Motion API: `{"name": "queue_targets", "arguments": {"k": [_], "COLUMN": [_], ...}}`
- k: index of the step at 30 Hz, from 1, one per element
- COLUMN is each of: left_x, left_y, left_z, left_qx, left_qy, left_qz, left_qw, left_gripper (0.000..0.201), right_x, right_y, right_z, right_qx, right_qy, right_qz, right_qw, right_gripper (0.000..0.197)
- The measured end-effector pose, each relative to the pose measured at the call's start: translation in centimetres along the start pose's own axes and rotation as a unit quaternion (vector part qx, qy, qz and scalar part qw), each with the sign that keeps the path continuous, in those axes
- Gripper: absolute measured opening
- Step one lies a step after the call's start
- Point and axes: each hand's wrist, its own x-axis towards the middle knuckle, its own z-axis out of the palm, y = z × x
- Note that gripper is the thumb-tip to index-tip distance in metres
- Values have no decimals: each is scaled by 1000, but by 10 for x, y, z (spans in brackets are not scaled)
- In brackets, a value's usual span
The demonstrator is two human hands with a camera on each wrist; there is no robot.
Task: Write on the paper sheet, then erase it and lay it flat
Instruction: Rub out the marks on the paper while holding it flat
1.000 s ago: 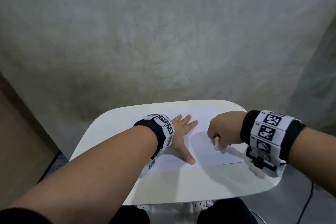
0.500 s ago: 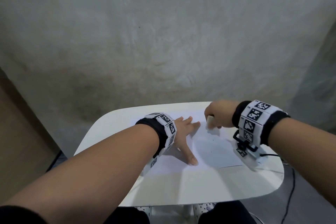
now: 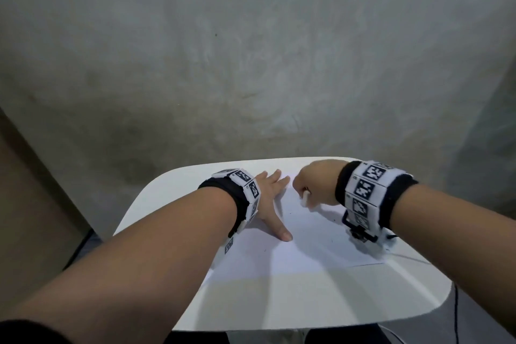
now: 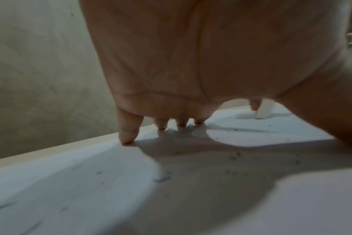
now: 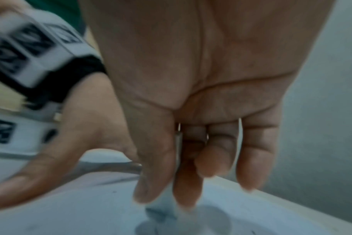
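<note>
A white paper sheet [image 3: 307,243] lies on the small white table [image 3: 307,301], with dark crumbs [image 4: 234,156] scattered over it. My left hand [image 3: 272,200] lies flat on the sheet's left part, fingers spread and thumb pointing toward me. My right hand [image 3: 310,186] pinches a small white eraser [image 3: 303,198] and presses its lower end onto the sheet near the far edge. In the left wrist view the eraser [image 4: 263,112] stands on the paper beyond my left fingertips [image 4: 128,136]. In the right wrist view my right thumb and fingers [image 5: 183,182] point down at the sheet [image 5: 90,206], blurred.
A grey concrete wall [image 3: 251,50] rises right behind the table. A brown panel [image 3: 28,190] stands at the left. A thin black cable [image 3: 456,313] hangs past the table's right edge. My legs show under the near edge.
My right hand with the eraser went from the sheet's near right part to its far edge, then shifted left, close to my left fingertips. My left hand stayed flat.
</note>
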Motion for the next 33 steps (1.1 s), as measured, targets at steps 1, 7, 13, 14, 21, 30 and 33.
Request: {"name": "queue_targets", "arguments": {"k": [1,7,13,14,21,30,33], "left_x": [1,-2,-1,-1,-2,-16,-17], "left_y": [-1,2,0,1,6,-62,-65], "left_z": [2,0,3,4,-3,4,15], "left_qx": [5,10,-4,-2,7,-34,-26], "left_qy": [-4,7,6,7,5,-34,-28], "left_qz": [-2,1,0,0,-1,-34,-29], "left_qw": [1000,1000,1000,1000,1000,998,999], "left_gripper": [134,131,133,132,129,134,138], "right_x": [-6,6,2,-6,-5,15,24], "right_y": [-1,5,-2,-1,-1,-21,-35], "right_z": [1,-17,-4,0,-10,-14,-14], "right_qx": [-22,-13,-38,-30,21,65,47], "right_qy": [-24,-31,-13,-27,-12,124,106], "right_qz": [-10,10,8,-3,22,-6,-29], "right_qw": [999,999,999,999,999,990,993], "right_gripper": [21,6,25,25,10,22,18]}}
